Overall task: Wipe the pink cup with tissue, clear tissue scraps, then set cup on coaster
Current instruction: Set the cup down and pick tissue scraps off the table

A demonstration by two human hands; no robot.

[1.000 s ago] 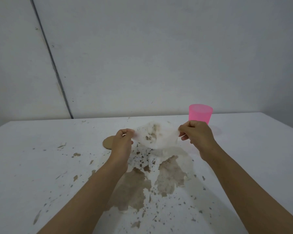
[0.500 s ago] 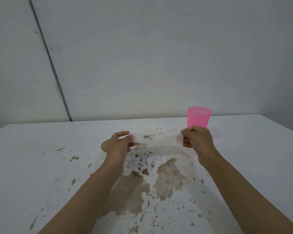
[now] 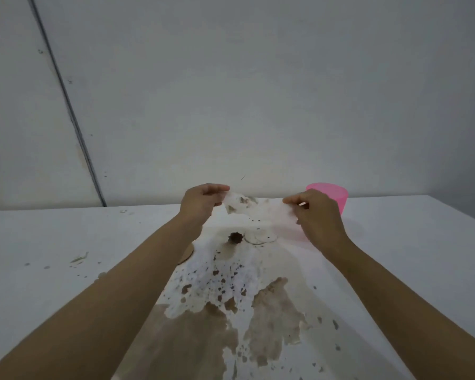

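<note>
Head view. Two bare forearms reach from the near edge of a white table (image 3: 412,259) toward its far edge. The left hand (image 3: 203,202) pinches the left end of a sheet of tissue (image 3: 240,205) between thumb and curled fingers. The right hand (image 3: 320,216) pinches the right end in the same way. The tissue hangs stretched between the two hands, above the table and clear of it. It is thin and white, with brown stains toward its left side.

The pink cup (image 3: 333,194) stands upright on the table near the far edge, right of centre, directly behind the right hand, which covers most of its wall. Its rim faces up. The view does not show whether anything lies inside it.

A round tan coaster (image 3: 187,255) lies flat on the table left of centre; the left forearm covers all but a narrow arc of it. Cup and coaster are well apart.

Brown worn patches (image 3: 272,325) and small flecks mark the table's middle and near part. A grey wall with a dark slanted seam (image 3: 74,124) rises behind the far edge.
</note>
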